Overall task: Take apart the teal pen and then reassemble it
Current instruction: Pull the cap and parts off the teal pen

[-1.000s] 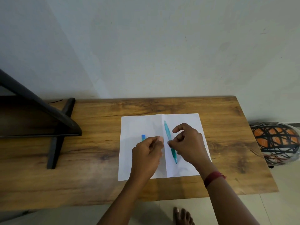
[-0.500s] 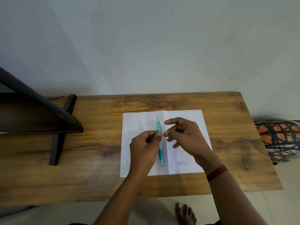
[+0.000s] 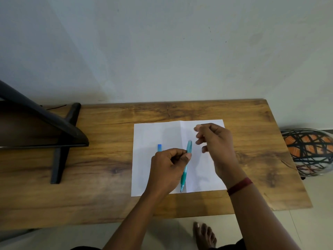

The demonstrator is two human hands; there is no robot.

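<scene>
Teal pen (image 3: 184, 175) sits pinched in the left hand (image 3: 167, 170); right hand (image 3: 215, 141) hovers half-curled, seemingly empty. 1 blue piece (image 3: 159, 147) lies apart; reassembly remains.

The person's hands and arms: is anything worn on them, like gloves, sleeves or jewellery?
No gloves or rings show on the left hand or the right hand. Both forearms are bare, with no sleeves in view. The only thing worn is a dark red band round the right wrist; the left wrist carries nothing.
</scene>
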